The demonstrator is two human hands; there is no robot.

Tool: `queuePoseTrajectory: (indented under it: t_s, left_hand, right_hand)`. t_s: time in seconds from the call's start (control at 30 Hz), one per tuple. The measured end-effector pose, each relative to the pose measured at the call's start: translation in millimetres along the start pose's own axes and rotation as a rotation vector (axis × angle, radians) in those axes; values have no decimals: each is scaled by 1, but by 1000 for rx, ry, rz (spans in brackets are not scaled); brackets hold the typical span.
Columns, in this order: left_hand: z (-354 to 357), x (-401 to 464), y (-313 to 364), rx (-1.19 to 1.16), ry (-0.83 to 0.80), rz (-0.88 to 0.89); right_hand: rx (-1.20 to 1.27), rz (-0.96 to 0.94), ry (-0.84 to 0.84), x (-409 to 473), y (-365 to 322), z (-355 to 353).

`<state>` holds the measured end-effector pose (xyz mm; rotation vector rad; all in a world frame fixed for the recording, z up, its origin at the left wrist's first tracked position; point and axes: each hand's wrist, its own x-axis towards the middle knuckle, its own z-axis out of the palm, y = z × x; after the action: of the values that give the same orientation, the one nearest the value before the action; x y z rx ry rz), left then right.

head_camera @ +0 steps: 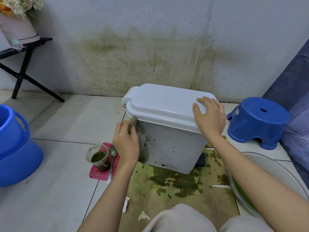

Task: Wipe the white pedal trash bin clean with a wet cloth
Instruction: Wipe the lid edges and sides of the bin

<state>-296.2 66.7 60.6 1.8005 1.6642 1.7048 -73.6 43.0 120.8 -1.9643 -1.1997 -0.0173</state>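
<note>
Left hand [126, 143] gripping cloth [142, 144], pressed to bin [173, 144] front near left top corner, likely scrubbing specks. Right hand [209, 117] flat on lid [165, 102], fingers straight, probably steadying. Bin on floor by wall, over green-stained board [175, 183].

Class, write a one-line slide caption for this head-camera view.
Left hand wipes the speckled side of the white pedal bin with a wet cloth while the right hand steadies its lid.
</note>
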Motion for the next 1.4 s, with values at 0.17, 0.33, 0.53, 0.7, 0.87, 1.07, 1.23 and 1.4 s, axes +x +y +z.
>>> queuePoseTrajectory:
  t_s: [0.17, 0.33, 0.53, 0.7, 0.87, 1.07, 1.23, 1.4]
  left_hand:
    - [5, -9, 13, 28, -88, 107]
    - [16, -26, 32, 3, -161, 334]
    - [17, -24, 33, -79, -95, 245]
    - [36, -39, 55, -68, -170, 385]
    - [52, -47, 76, 10, -198, 591]
    - [38, -45, 51, -132, -155, 327]
    - [49, -58, 62, -108, -176, 334]
    - [79, -81, 106, -109, -299, 712]
  right_hand:
    - [13, 7, 10, 0, -1, 1]
    - [9, 4, -7, 1, 1, 0]
    - [95, -16, -195, 10, 7, -9]
    - [403, 138, -378, 22, 8, -21]
    - [646, 282, -492, 27, 8, -34]
    - [656, 294, -515, 20, 13, -35]
    - [677, 288, -508, 20, 15, -34]
    - [688, 295, -536, 19, 15, -38]
